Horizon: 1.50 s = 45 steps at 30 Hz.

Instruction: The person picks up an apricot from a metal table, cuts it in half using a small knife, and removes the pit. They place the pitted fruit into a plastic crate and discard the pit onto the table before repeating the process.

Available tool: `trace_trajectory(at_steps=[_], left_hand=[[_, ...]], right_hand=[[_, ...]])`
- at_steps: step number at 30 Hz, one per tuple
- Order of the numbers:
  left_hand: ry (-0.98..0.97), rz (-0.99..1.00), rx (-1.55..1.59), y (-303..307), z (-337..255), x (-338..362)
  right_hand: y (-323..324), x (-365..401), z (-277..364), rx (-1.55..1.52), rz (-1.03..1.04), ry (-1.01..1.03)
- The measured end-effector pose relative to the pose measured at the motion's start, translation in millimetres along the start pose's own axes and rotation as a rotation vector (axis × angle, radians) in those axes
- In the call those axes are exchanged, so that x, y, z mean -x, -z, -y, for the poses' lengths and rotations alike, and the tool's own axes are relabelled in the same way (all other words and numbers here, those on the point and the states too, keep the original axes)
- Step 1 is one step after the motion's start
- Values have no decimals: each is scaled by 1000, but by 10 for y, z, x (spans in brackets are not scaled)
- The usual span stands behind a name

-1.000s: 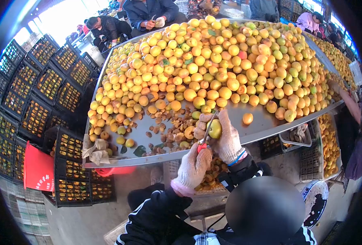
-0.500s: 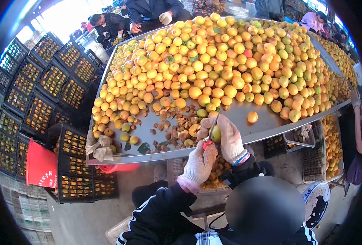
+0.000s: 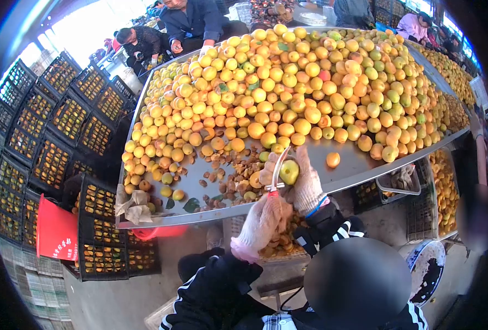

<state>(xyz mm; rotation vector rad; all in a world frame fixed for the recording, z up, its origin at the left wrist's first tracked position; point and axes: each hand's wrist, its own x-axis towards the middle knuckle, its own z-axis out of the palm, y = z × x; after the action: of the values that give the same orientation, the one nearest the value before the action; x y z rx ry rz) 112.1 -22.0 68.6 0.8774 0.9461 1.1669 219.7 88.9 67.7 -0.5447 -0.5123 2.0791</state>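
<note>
Fingers of the gloved right hand (image 3: pixel 305 184) curl around a yellow-green apricot (image 3: pixel 289 171), over the near edge of the metal table (image 3: pixel 354 165). The gloved left hand (image 3: pixel 263 220), nearer, grips a red-handled knife (image 3: pixel 277 175). Its blade runs near-to-far against the apricot's left side.

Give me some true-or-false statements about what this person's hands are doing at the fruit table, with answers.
The right hand holds a yellow-green fruit. True.
The left hand grips a red-handled knife. True.
Both hands are bare. False: both wear knit gloves.
The metal table carries three fruits. False: a large fruit pile covers most of it.
The black crates stand empty. False: they hold fruit.
</note>
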Motion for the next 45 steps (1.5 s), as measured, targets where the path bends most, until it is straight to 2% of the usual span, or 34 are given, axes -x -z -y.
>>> trace_trajectory(at_steps=[1,3,4,6,9,13,22,25,29,31,32,33,34,36,37,39,40,42,44,45], left_hand=[[-64,-95,-65,17,63,-33],[-127,-253,-203,66,158,-95],[-127,-253,-203,81,203,-86],[-186,-235,-449,34,178,-50],[-196,-258,-592,-5,150,-38],[-219,-266,-822,-36,80,-24],[-222,-312,-1015,-59,74,33],[-239,-289,-883,-48,134,23],[-233,-276,-880,-81,128,22],[-318,-268,-571,-50,230,2],[-317,-268,-572,-15,291,-19],[-277,-253,-399,15,344,-47],[-236,-237,-226,36,394,-64],[-250,-243,-258,-63,312,-54],[-264,-250,-289,-99,288,-50],[-216,-257,-226,-81,370,-60],[-168,-262,-164,-84,406,-65],[-196,-247,-153,-158,344,-53],[-159,-285,-398,-202,249,-24],[-159,-286,-398,-199,246,-25]], right_hand=[[160,-110,-52,-126,88,-30],[78,-62,-26,-50,43,-5],[57,-36,-26,24,-8,15],[21,-11,-13,41,63,33],[-21,22,-9,92,37,80],[70,40,59,216,114,150],[86,154,82,304,111,125],[76,163,88,310,107,150],[10,198,105,229,75,143],[37,154,100,252,83,177],[44,135,99,275,91,211],[31,128,118,134,113,148],[21,117,115,134,113,148],[-5,90,93,-53,41,133],[27,58,88,-53,42,131],[130,-9,89,-294,52,-8],[174,-20,80,-294,49,-9],[109,-4,116,-322,31,-2],[8,35,149,-314,-43,-10],[-27,48,154,-270,-62,16]])
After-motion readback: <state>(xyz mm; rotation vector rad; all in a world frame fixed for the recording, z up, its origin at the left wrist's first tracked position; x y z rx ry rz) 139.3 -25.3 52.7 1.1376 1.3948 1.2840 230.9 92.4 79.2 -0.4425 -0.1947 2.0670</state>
